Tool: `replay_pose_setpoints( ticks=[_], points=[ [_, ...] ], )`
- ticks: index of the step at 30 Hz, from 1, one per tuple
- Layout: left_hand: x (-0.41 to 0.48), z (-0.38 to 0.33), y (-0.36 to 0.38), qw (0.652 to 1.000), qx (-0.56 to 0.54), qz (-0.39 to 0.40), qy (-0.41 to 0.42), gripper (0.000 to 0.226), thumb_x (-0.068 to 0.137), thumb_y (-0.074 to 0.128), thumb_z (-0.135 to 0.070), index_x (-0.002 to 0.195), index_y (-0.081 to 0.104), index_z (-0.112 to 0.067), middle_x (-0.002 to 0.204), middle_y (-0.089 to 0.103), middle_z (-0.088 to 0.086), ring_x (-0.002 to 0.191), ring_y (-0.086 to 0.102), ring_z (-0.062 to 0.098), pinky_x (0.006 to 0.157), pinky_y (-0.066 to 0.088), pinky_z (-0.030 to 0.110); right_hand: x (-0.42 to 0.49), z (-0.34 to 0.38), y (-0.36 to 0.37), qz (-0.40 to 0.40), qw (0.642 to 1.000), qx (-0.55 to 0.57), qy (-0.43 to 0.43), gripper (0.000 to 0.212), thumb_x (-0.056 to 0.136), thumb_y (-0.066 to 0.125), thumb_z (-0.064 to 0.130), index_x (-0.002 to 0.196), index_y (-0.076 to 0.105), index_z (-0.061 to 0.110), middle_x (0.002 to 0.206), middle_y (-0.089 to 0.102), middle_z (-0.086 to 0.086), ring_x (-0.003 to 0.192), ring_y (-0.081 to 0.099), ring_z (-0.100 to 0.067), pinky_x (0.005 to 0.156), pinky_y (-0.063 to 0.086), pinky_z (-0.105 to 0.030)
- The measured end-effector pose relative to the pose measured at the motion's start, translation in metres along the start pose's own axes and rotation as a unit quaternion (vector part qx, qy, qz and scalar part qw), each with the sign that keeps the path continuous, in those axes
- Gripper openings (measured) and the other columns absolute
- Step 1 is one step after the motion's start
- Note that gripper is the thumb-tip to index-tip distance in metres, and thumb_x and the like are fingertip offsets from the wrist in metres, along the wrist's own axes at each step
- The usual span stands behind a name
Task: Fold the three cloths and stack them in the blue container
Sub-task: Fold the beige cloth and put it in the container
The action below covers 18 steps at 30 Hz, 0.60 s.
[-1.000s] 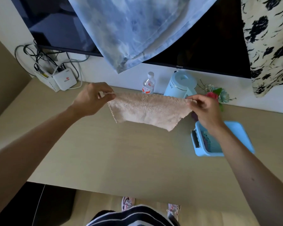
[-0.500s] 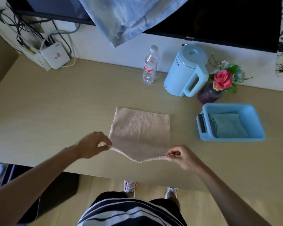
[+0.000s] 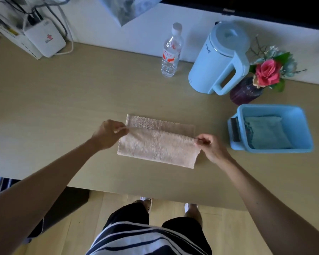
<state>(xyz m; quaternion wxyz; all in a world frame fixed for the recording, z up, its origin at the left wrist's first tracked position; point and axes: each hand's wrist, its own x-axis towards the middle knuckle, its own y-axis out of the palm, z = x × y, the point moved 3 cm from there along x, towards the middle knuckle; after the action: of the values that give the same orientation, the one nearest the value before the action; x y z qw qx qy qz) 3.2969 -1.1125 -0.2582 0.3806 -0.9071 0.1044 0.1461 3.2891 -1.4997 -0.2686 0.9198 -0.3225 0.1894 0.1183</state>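
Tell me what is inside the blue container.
A folded pale green cloth lies flat in the blue container. A darker scalloped edge shows at its left; whatever lies beneath is covered.

Dim, soft daylight (edges warped)

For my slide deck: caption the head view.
Left hand and right hand pinch a beige cloth, half folded on the table.

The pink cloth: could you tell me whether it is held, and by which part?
The left hand pinches one corner of the folded-over edge of the pink cloth, the right hand the other.
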Motion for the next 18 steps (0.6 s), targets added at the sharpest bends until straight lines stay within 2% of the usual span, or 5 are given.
replay_pose_setpoints(
  ticks=[2,4,9,15,18],
  points=[
    [0.018,0.002,0.003,1.000,-0.014,-0.021,-0.011,0.027,0.091,0.068,-0.027,0.072,0.069,-0.007,0.060,0.056,0.011,0.057,0.044,0.015,0.059,0.036,0.027,0.023,-0.007,-0.002,-0.019,1.000,0.020,0.015,0.014,0.089,0.072,0.006,0.085,0.065,0.018,0.076,0.062,0.003,0.059,0.054,0.007,0.064,0.044,-0.017],
    [0.031,0.001,0.008,0.999,-0.016,-0.034,-0.029,0.029,0.091,0.067,-0.023,0.073,0.067,-0.001,0.060,0.052,0.008,0.058,0.042,0.017,0.057,0.034,0.027,0.046,-0.015,-0.002,-0.032,0.999,0.006,0.020,0.020,0.087,0.073,0.006,0.080,0.063,0.022,0.074,0.061,0.004,0.065,0.056,-0.002,0.069,0.046,-0.028],
    [0.050,0.000,0.018,0.998,0.013,-0.044,-0.043,0.040,0.092,0.065,-0.021,0.059,0.052,-0.001,0.053,0.040,0.003,0.053,0.037,0.020,0.054,0.029,0.027,0.078,-0.025,0.000,-0.043,0.998,-0.029,0.025,0.027,0.085,0.075,0.014,0.066,0.066,0.032,0.067,0.064,0.010,0.068,0.059,-0.018,0.071,0.051,-0.041],
    [0.059,0.004,0.021,0.996,0.032,-0.053,-0.063,0.044,0.091,0.066,-0.019,0.052,0.046,-0.019,0.051,0.043,-0.004,0.052,0.041,0.017,0.054,0.032,0.025,0.081,-0.013,0.000,-0.052,0.996,-0.059,0.041,0.019,0.087,0.074,0.015,0.075,0.065,0.026,0.067,0.061,0.010,0.066,0.054,-0.013,0.060,0.041,-0.021],
    [0.060,0.002,0.023,0.995,0.034,-0.066,-0.068,0.040,0.091,0.066,-0.018,0.054,0.050,-0.021,0.053,0.046,-0.004,0.053,0.044,0.017,0.056,0.034,0.025,0.080,-0.006,-0.001,-0.085,0.993,-0.066,0.038,0.003,0.090,0.070,0.015,0.090,0.069,0.017,0.075,0.063,0.006,0.072,0.057,-0.014,0.067,0.048,-0.025]
  ],
)
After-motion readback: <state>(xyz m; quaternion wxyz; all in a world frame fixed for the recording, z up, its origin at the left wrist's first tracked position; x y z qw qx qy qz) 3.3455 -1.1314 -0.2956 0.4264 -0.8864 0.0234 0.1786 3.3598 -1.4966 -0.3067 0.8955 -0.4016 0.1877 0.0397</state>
